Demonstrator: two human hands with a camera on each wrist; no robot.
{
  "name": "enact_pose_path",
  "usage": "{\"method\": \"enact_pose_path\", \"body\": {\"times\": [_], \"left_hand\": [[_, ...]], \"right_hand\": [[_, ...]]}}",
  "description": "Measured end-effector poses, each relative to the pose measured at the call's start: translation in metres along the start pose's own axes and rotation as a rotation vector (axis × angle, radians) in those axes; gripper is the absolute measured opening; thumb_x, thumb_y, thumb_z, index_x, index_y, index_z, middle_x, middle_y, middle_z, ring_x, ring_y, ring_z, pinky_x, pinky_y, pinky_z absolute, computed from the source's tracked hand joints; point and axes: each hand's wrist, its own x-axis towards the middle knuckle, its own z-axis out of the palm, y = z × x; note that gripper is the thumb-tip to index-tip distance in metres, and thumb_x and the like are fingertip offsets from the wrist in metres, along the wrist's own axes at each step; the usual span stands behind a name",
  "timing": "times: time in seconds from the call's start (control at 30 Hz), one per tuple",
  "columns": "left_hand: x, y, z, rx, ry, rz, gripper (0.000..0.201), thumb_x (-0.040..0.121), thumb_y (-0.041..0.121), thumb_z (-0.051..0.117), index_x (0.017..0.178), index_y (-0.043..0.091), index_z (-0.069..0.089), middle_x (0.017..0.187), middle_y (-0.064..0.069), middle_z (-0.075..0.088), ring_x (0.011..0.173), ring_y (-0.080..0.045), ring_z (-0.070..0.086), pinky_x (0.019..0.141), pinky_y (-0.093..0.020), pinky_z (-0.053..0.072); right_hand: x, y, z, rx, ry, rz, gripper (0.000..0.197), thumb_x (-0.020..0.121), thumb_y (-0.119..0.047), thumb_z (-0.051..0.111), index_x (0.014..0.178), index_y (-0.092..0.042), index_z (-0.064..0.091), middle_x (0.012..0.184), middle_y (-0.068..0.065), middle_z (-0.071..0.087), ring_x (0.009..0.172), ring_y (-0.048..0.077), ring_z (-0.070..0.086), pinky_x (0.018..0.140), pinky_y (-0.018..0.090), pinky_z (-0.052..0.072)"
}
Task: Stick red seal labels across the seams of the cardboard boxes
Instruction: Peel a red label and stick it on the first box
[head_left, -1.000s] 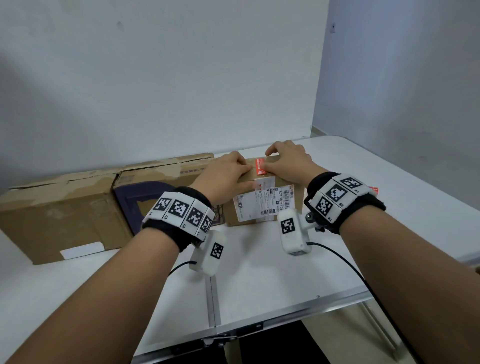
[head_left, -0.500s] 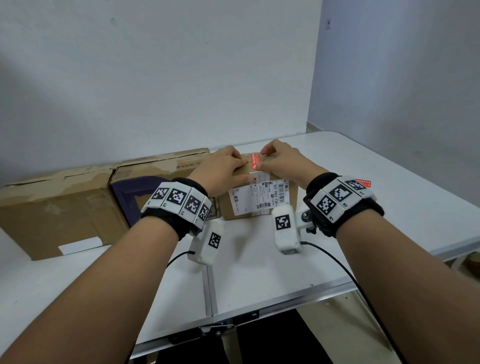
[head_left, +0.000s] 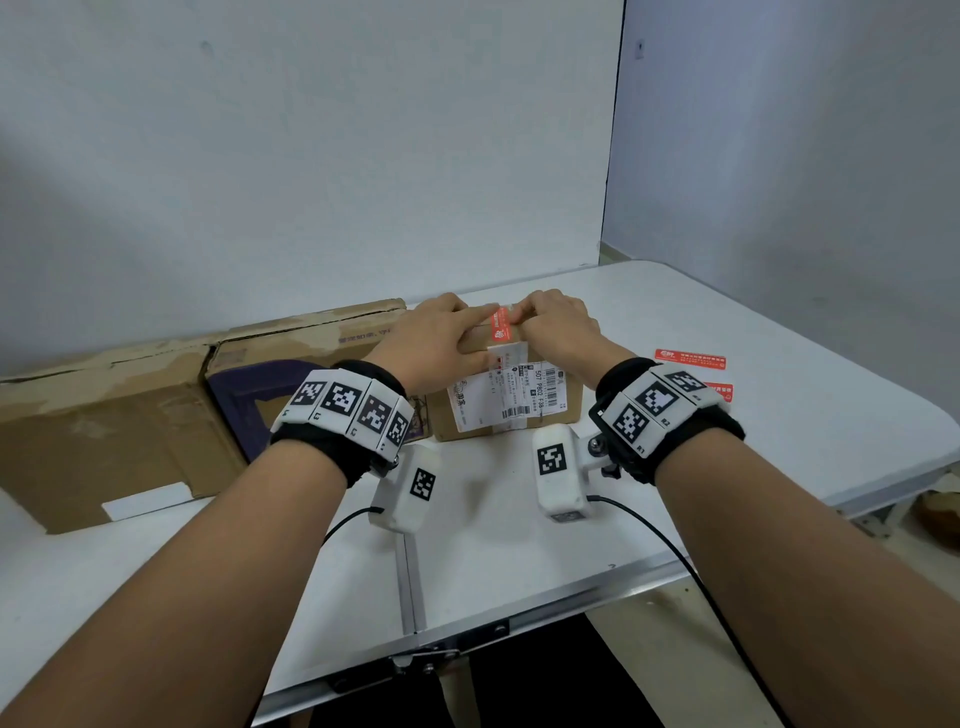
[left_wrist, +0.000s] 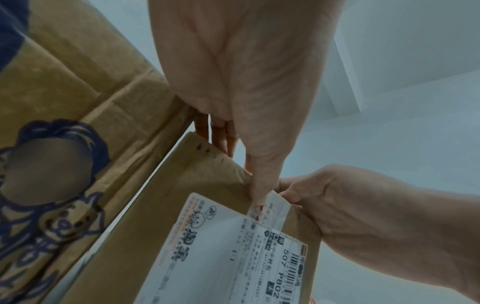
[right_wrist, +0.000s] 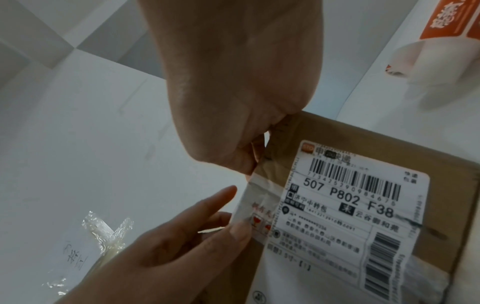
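Note:
A small cardboard box (head_left: 550, 410) with a white shipping label stands at the table's middle. A red seal label (head_left: 500, 325) lies on its top and runs down to the front edge. My left hand (head_left: 441, 343) presses it with a straight index finger on top. In the left wrist view the left thumb (left_wrist: 259, 193) pushes on the front face of the box (left_wrist: 182, 185). My right hand (head_left: 556, 327) holds the box's top front edge just right of the label, fingers curled on top. The right thumb (right_wrist: 233, 160) sits at the box's (right_wrist: 324, 127) front edge.
Two larger cardboard boxes (head_left: 104, 441) (head_left: 291, 353) stand to the left, touching the small one. Spare red labels (head_left: 690, 358) (head_left: 719, 391) lie on the white table (head_left: 519, 545) to the right. A wall stands close behind. The table's front edge is near my forearms.
My left index finger has stretched out onto the far end of the red label. Both hands stay on the small box, which has not moved.

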Motion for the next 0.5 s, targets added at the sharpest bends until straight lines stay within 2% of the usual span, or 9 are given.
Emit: {"method": "enact_pose_path", "body": {"times": [0.17, 0.37, 0.43, 0.5], "left_hand": [[-0.004, 0.002, -0.001, 0.007, -0.015, 0.039, 0.043, 0.088, 0.046, 0.052, 0.13, 0.037, 0.053, 0.126, -0.003, 0.052, 0.119, -0.022, 0.047, 0.1, -0.038, 0.04], [-0.011, 0.001, -0.003, 0.003, 0.018, 0.089, 0.034, 0.092, 0.033, 0.052, 0.125, 0.037, 0.058, 0.13, 0.0, 0.058, 0.116, -0.02, 0.055, 0.095, -0.04, 0.044], [-0.012, 0.002, -0.004, 0.006, 0.029, 0.095, 0.032, 0.092, 0.035, 0.052, 0.123, 0.038, 0.06, 0.13, 0.003, 0.06, 0.114, -0.02, 0.058, 0.093, -0.044, 0.045], [-0.012, 0.002, -0.002, 0.012, 0.037, 0.112, 0.034, 0.089, 0.042, 0.047, 0.12, 0.041, 0.06, 0.128, 0.008, 0.062, 0.11, -0.02, 0.061, 0.091, -0.046, 0.046]], "right_hand": [[0.0, -0.002, 0.001, -0.046, 0.0, 0.006, 0.036, 0.084, -0.012, 0.043, 0.111, -0.028, 0.061, 0.135, 0.0, 0.047, 0.134, 0.024, 0.032, 0.107, 0.04, 0.025], [0.004, -0.003, 0.002, -0.058, -0.017, 0.036, 0.037, 0.088, -0.017, 0.042, 0.118, -0.022, 0.063, 0.137, 0.001, 0.047, 0.135, 0.025, 0.032, 0.107, 0.043, 0.03], [0.002, -0.003, 0.001, -0.042, -0.017, 0.03, 0.035, 0.087, -0.014, 0.041, 0.113, -0.023, 0.063, 0.136, 0.001, 0.047, 0.135, 0.024, 0.032, 0.106, 0.042, 0.03], [0.002, -0.001, 0.0, -0.003, -0.022, 0.033, 0.03, 0.084, -0.009, 0.043, 0.096, -0.03, 0.061, 0.132, -0.001, 0.049, 0.133, 0.021, 0.032, 0.104, 0.04, 0.03]]}}
